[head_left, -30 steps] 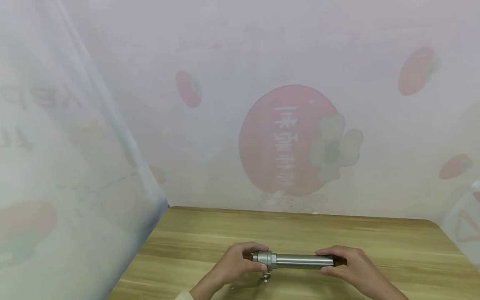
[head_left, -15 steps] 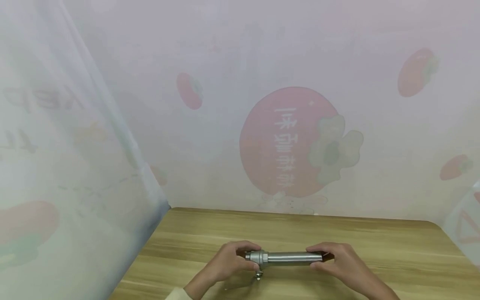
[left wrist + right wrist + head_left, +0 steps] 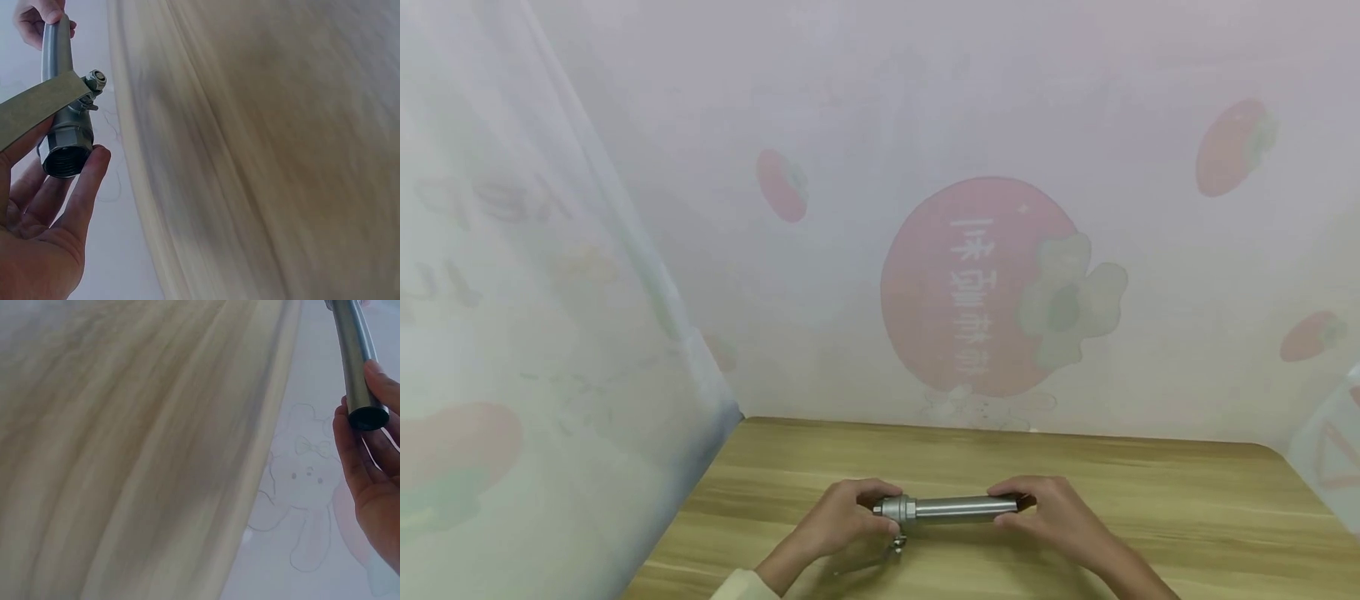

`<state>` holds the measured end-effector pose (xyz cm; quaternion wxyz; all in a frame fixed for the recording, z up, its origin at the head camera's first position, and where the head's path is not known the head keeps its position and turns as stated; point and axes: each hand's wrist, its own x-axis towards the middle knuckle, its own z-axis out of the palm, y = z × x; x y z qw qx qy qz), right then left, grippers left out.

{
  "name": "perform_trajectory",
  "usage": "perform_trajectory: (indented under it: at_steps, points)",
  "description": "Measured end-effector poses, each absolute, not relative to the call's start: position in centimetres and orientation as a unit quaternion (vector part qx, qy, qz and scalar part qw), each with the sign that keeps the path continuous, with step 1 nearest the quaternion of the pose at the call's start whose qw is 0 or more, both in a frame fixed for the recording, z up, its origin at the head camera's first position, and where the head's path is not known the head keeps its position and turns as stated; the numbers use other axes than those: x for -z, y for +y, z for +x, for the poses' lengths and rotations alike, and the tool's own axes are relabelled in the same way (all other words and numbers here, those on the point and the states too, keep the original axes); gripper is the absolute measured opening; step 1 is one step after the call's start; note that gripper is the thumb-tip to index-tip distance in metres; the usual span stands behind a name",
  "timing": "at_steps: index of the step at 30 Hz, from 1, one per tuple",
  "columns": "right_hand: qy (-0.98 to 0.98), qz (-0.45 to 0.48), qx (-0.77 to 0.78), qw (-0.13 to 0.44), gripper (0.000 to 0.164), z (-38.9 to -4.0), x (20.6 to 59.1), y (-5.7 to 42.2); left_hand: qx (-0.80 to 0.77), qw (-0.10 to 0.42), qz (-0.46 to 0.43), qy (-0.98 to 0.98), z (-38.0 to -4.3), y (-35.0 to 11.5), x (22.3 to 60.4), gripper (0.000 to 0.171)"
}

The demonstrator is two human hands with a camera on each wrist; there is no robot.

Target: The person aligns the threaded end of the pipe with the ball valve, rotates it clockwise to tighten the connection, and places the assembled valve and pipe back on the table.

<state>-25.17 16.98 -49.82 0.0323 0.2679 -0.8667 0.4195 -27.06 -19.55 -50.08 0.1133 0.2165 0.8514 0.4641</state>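
A ball valve (image 3: 894, 508) of grey metal is joined to a straight metal pipe (image 3: 966, 507), held roughly level over the table. My left hand (image 3: 847, 518) grips the valve body at the left end, thumb on the near side. In the left wrist view the valve's threaded open end (image 3: 65, 161) faces the camera, and its flat lever handle (image 3: 44, 106) reaches left from a bolted stem. My right hand (image 3: 1051, 517) pinches the pipe's far right end between thumb and fingers. The right wrist view shows the dark hollow end of the pipe (image 3: 359, 369) between those fingers.
The wood-grain table (image 3: 1000, 458) lies beneath both hands. Behind it hangs a pale curtain (image 3: 820, 317) with fruit prints, and another pale sheet (image 3: 550, 333) closes off the left side.
Both hands have shifted left together with the valve and pipe, and slightly away from me. The pipe's right end has tilted up a little. The grip looks the same.
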Motion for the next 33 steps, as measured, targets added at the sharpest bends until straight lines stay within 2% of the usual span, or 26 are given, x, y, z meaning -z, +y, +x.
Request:
perform_trajectory:
  at_steps: [19, 33]
  points:
    - [-0.872, 0.269, -0.409, 0.015, 0.030, -29.0, 51.0, 12.1, -0.415, 0.069, 0.229, 0.878, -29.2, -23.9, 51.1, 0.042]
    - [-0.863, 0.282, -0.420, -0.001, 0.029, -30.5, 51.6, 8.6, -0.394, 0.065, 0.216, 0.891, -30.6, -27.3, 51.3, 0.040]
